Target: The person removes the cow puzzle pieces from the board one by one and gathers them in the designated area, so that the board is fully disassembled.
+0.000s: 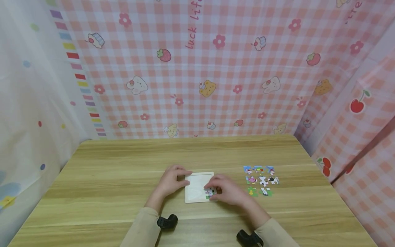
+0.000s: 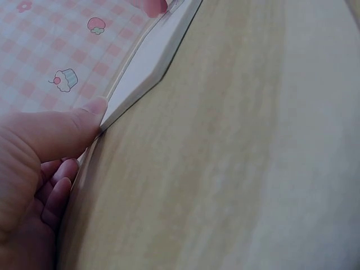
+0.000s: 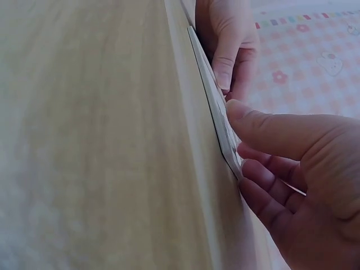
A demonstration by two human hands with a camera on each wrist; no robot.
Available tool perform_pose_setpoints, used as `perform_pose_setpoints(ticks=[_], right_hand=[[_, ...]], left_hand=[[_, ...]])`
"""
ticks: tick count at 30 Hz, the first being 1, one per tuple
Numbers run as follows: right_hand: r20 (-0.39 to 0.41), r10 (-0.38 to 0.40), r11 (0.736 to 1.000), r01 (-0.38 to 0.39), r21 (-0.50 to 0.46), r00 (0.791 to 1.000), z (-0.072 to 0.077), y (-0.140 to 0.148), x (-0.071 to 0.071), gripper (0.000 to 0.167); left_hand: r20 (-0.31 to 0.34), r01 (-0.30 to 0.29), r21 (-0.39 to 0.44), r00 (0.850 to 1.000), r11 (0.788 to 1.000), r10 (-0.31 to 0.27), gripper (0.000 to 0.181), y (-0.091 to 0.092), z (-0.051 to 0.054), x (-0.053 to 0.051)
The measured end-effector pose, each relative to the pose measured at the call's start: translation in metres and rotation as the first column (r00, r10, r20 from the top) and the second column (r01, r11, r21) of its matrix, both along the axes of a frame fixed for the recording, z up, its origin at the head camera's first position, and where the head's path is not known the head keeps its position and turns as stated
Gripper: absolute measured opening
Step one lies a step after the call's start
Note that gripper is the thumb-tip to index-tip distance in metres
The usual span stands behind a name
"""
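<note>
A pale, square puzzle tray (image 1: 195, 188) with a raised rim lies flat on the table in the head view. On its left side, my left hand (image 1: 172, 180) holds the rim, the thumb against the edge and the index finger near the far corner. My right hand (image 1: 229, 190) is over the tray's right side, thumb and fingers around a printed puzzle piece (image 1: 209, 193) in the near right corner. Part of that piece is hidden by the fingers. In the left wrist view, the thumb (image 2: 84, 121) touches the tray edge. The right wrist view shows both hands close together at the tray.
Several loose puzzle pieces (image 1: 263, 181) lie in rough rows to the right of the tray, printed with animals and flowers. The wooden table (image 1: 123, 171) ends at a pink checked curtain (image 1: 185, 75) at the back. Black devices (image 1: 167, 222) are worn on both wrists.
</note>
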State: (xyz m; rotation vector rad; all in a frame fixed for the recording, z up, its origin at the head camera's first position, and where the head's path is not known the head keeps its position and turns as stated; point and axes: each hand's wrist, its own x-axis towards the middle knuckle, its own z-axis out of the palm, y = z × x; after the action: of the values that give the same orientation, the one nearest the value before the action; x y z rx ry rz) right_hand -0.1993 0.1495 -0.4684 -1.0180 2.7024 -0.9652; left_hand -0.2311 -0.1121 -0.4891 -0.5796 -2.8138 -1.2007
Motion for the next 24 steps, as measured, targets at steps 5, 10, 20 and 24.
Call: perform_pose_setpoints(ticks=[5,10,20,24], right_hand=[[0.008,-0.003,1.000,0.003,0.013,1.000,-0.0009,-0.0011,-0.0009,0.026],[0.007,-0.001,1.000,0.001,0.019,1.000,-0.0020,-0.0017,-0.0030,0.023],[0.031,-0.013,1.000,0.012,0.021,0.999,0.0001,-0.0031,-0.0016,0.017],[0.029,-0.020,1.000,0.020,0.020,0.999,-0.0009,-0.0035,-0.0013,0.017]], left_hand=[[0.002,-0.002,-0.008,1.000,1.000,0.002,0.032,-0.0001,-0.0006,-0.0001],[0.001,-0.004,-0.016,1.000,1.000,0.004,0.031,0.0000,-0.0014,-0.0006],[-0.001,-0.013,-0.008,1.000,1.000,0.013,0.031,0.0008,-0.0020,-0.0011],[-0.003,-0.010,-0.010,1.000,1.000,0.010,0.032,0.0008,-0.0014,-0.0006]])
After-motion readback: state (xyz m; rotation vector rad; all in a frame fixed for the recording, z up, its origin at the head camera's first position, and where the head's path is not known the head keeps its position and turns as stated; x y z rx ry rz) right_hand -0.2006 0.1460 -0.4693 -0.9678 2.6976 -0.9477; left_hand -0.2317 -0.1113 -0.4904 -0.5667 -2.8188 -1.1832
